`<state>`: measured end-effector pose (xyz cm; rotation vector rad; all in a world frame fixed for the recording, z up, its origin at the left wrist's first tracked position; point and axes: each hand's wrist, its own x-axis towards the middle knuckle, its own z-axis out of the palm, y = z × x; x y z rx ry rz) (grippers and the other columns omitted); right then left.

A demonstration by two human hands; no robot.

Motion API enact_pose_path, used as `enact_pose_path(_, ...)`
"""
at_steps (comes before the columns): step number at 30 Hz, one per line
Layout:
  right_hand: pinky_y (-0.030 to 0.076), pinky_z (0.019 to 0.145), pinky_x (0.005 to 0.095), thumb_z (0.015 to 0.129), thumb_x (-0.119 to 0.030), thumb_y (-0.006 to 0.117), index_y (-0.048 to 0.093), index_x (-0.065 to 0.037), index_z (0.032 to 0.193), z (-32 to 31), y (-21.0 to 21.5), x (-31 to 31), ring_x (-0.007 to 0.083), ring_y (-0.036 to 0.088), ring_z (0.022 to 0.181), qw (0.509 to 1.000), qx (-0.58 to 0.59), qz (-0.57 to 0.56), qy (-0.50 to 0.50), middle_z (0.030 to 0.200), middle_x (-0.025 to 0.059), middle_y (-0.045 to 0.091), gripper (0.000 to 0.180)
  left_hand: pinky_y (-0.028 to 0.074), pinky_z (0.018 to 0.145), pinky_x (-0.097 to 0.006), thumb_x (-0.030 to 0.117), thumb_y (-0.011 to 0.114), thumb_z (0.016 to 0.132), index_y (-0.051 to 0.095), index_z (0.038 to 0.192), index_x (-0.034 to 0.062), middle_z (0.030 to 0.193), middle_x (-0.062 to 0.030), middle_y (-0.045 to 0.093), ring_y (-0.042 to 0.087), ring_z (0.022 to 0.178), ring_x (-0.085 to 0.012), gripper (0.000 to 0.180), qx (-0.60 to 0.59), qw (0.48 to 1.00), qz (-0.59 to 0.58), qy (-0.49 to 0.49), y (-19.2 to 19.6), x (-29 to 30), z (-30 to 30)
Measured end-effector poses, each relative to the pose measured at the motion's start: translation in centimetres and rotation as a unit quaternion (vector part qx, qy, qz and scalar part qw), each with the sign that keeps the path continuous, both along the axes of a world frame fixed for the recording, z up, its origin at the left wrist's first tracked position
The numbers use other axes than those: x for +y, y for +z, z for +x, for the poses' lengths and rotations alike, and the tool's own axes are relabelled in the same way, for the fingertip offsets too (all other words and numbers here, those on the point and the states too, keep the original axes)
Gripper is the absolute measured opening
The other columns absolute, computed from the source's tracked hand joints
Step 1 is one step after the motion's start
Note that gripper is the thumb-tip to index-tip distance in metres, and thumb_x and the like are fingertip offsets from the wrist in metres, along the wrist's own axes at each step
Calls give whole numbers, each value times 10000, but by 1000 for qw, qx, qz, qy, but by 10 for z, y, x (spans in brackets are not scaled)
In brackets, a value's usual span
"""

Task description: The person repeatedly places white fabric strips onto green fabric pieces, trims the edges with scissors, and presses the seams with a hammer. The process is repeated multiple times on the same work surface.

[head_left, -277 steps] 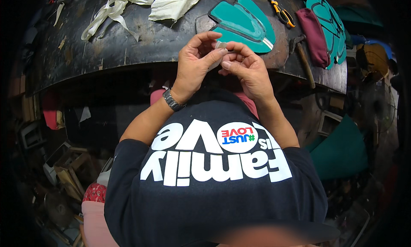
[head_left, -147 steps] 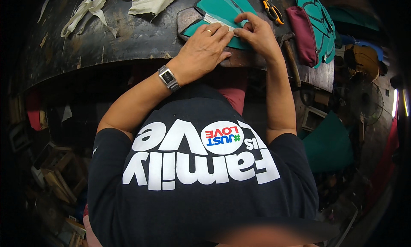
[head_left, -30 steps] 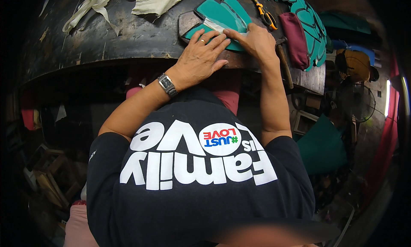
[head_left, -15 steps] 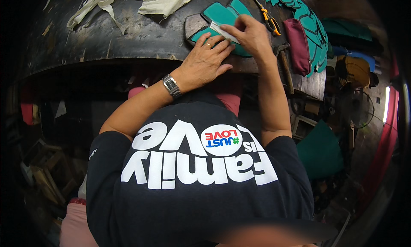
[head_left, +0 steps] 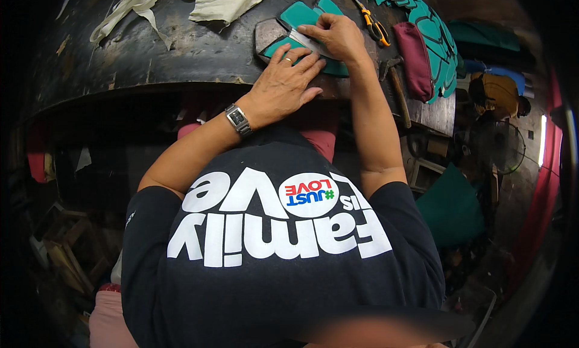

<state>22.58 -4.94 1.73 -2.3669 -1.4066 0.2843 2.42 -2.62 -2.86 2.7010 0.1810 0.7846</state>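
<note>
My left hand (head_left: 289, 79) lies with its fingers spread and flat on a green piece (head_left: 278, 48) with dark edging. A ring and a wristwatch (head_left: 238, 119) are on that arm. My right hand (head_left: 341, 39) is closed, its fingers curled and its thumb tip at the far end of a white strip (head_left: 309, 43). The strip lies between green pieces on a dark block (head_left: 268, 34) at the near edge of the workbench. Whatever the curled fingers hold is hidden. Another green flap (head_left: 298, 14) shows just beyond the strip.
Scissors with orange-and-black handles (head_left: 376, 28) lie beyond my right hand, and a hammer (head_left: 398, 94) is nearer. A maroon pouch (head_left: 414, 61) rests beside a heap of green cut pieces (head_left: 443, 58). Pale cloth scraps (head_left: 232, 1) lie on the dark bench (head_left: 151, 64).
My right hand has shifted away from me and left along the white strip, showing more of it. My left hand stays on the green piece. The whole view has shifted slightly.
</note>
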Motion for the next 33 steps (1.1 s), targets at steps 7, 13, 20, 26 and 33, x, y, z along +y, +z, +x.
enact_pose_path(7, 502, 842, 397, 958, -333, 663, 763, -78, 1035, 31, 0, -27, 298, 647, 958, 987, -92, 114, 71, 1000, 92, 695, 285, 349, 1144, -476, 337, 678, 933, 582, 1374, 99, 1358, -99, 582, 510, 1295, -288, 511, -14, 997, -52, -50, 3, 17, -6)
enact_pose_path(13, 495, 833, 430, 989, -333, 617, 735, -58, 1026, 25, 6, -58, 341, 640, 955, 994, -12, 91, 54, 961, 136, 677, 302, 282, 1161, -525, 373, 625, 970, 628, 1342, 167, 1310, -40, 625, 545, 1278, -236, 425, 23, 1000, -11, 2, 11, 50, -14)
enact_pose_path(20, 519, 738, 451, 964, -337, 666, 702, -11, 951, -64, 21, -87, 398, 663, 855, 985, 149, 84, 25, 945, 206, 681, 329, 257, 1154, -588, 431, 495, 1038, 619, 1370, 175, 1396, -14, 600, 487, 1358, -201, 437, 101, 991, 59, 59, 20, 87, 1)
enact_pose_path(26, 500, 638, 345, 960, -313, 691, 732, -3, 944, -48, 24, -88, 173, 634, 683, 949, 300, 71, 61, 782, 95, 688, 313, 308, 1152, -518, 422, 508, 1037, 608, 1382, 132, 1416, -71, 580, 489, 1350, -245, 462, 112, 993, 24, 4, 22, 89, 13)
enact_pose_path(33, 538, 833, 404, 873, -274, 736, 743, -102, 1117, 129, -1, -49, 313, 701, 932, 973, -80, 181, -120, 1013, 168, 718, 299, 446, 1050, -450, 338, 781, 847, 604, 1346, 82, 1358, -148, 584, 532, 1277, -332, 588, 0, 992, -123, 12, 36, 63, -56)
